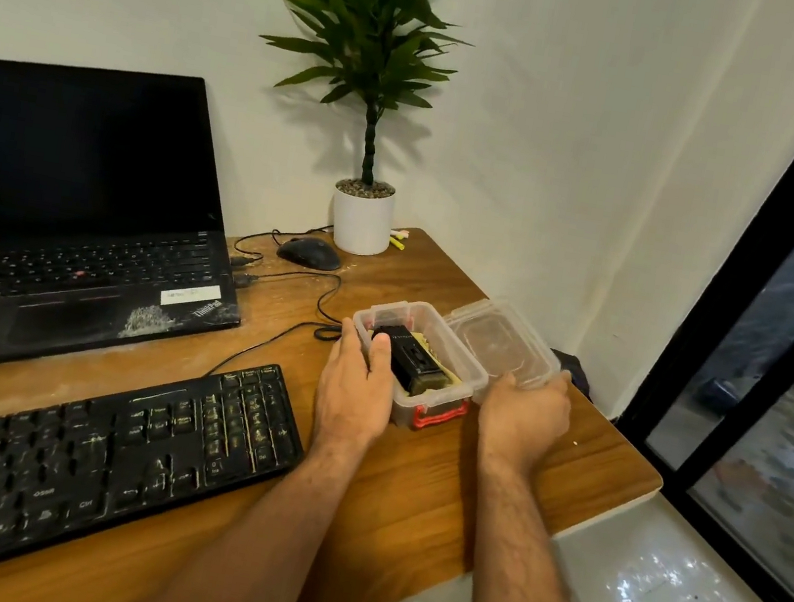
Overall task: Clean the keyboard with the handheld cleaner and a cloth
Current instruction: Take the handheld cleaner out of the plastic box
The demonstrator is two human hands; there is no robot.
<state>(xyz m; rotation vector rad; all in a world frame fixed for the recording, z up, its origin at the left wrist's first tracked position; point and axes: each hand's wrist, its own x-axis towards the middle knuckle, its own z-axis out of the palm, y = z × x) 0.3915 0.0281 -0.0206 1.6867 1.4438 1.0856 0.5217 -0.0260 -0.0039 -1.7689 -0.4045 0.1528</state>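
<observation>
A dusty black keyboard (80,448) lies across the front left of the wooden desk (432,493). To its right stands a clear plastic box (469,372) with red latches. Inside it lies a black handheld cleaner (410,355) on something yellowish that may be a cloth. My left hand (355,388) grips the box's left wall, thumb over the rim beside the cleaner. My right hand (525,415) holds the edge of the clear lid (497,342), which is swung open to the right.
A dusty open laptop (80,219) sits at the back left. Behind the box are a black mouse (310,252), its cables, a potted plant (361,217) and highlighters. The desk's right edge is near a dark window frame (726,311).
</observation>
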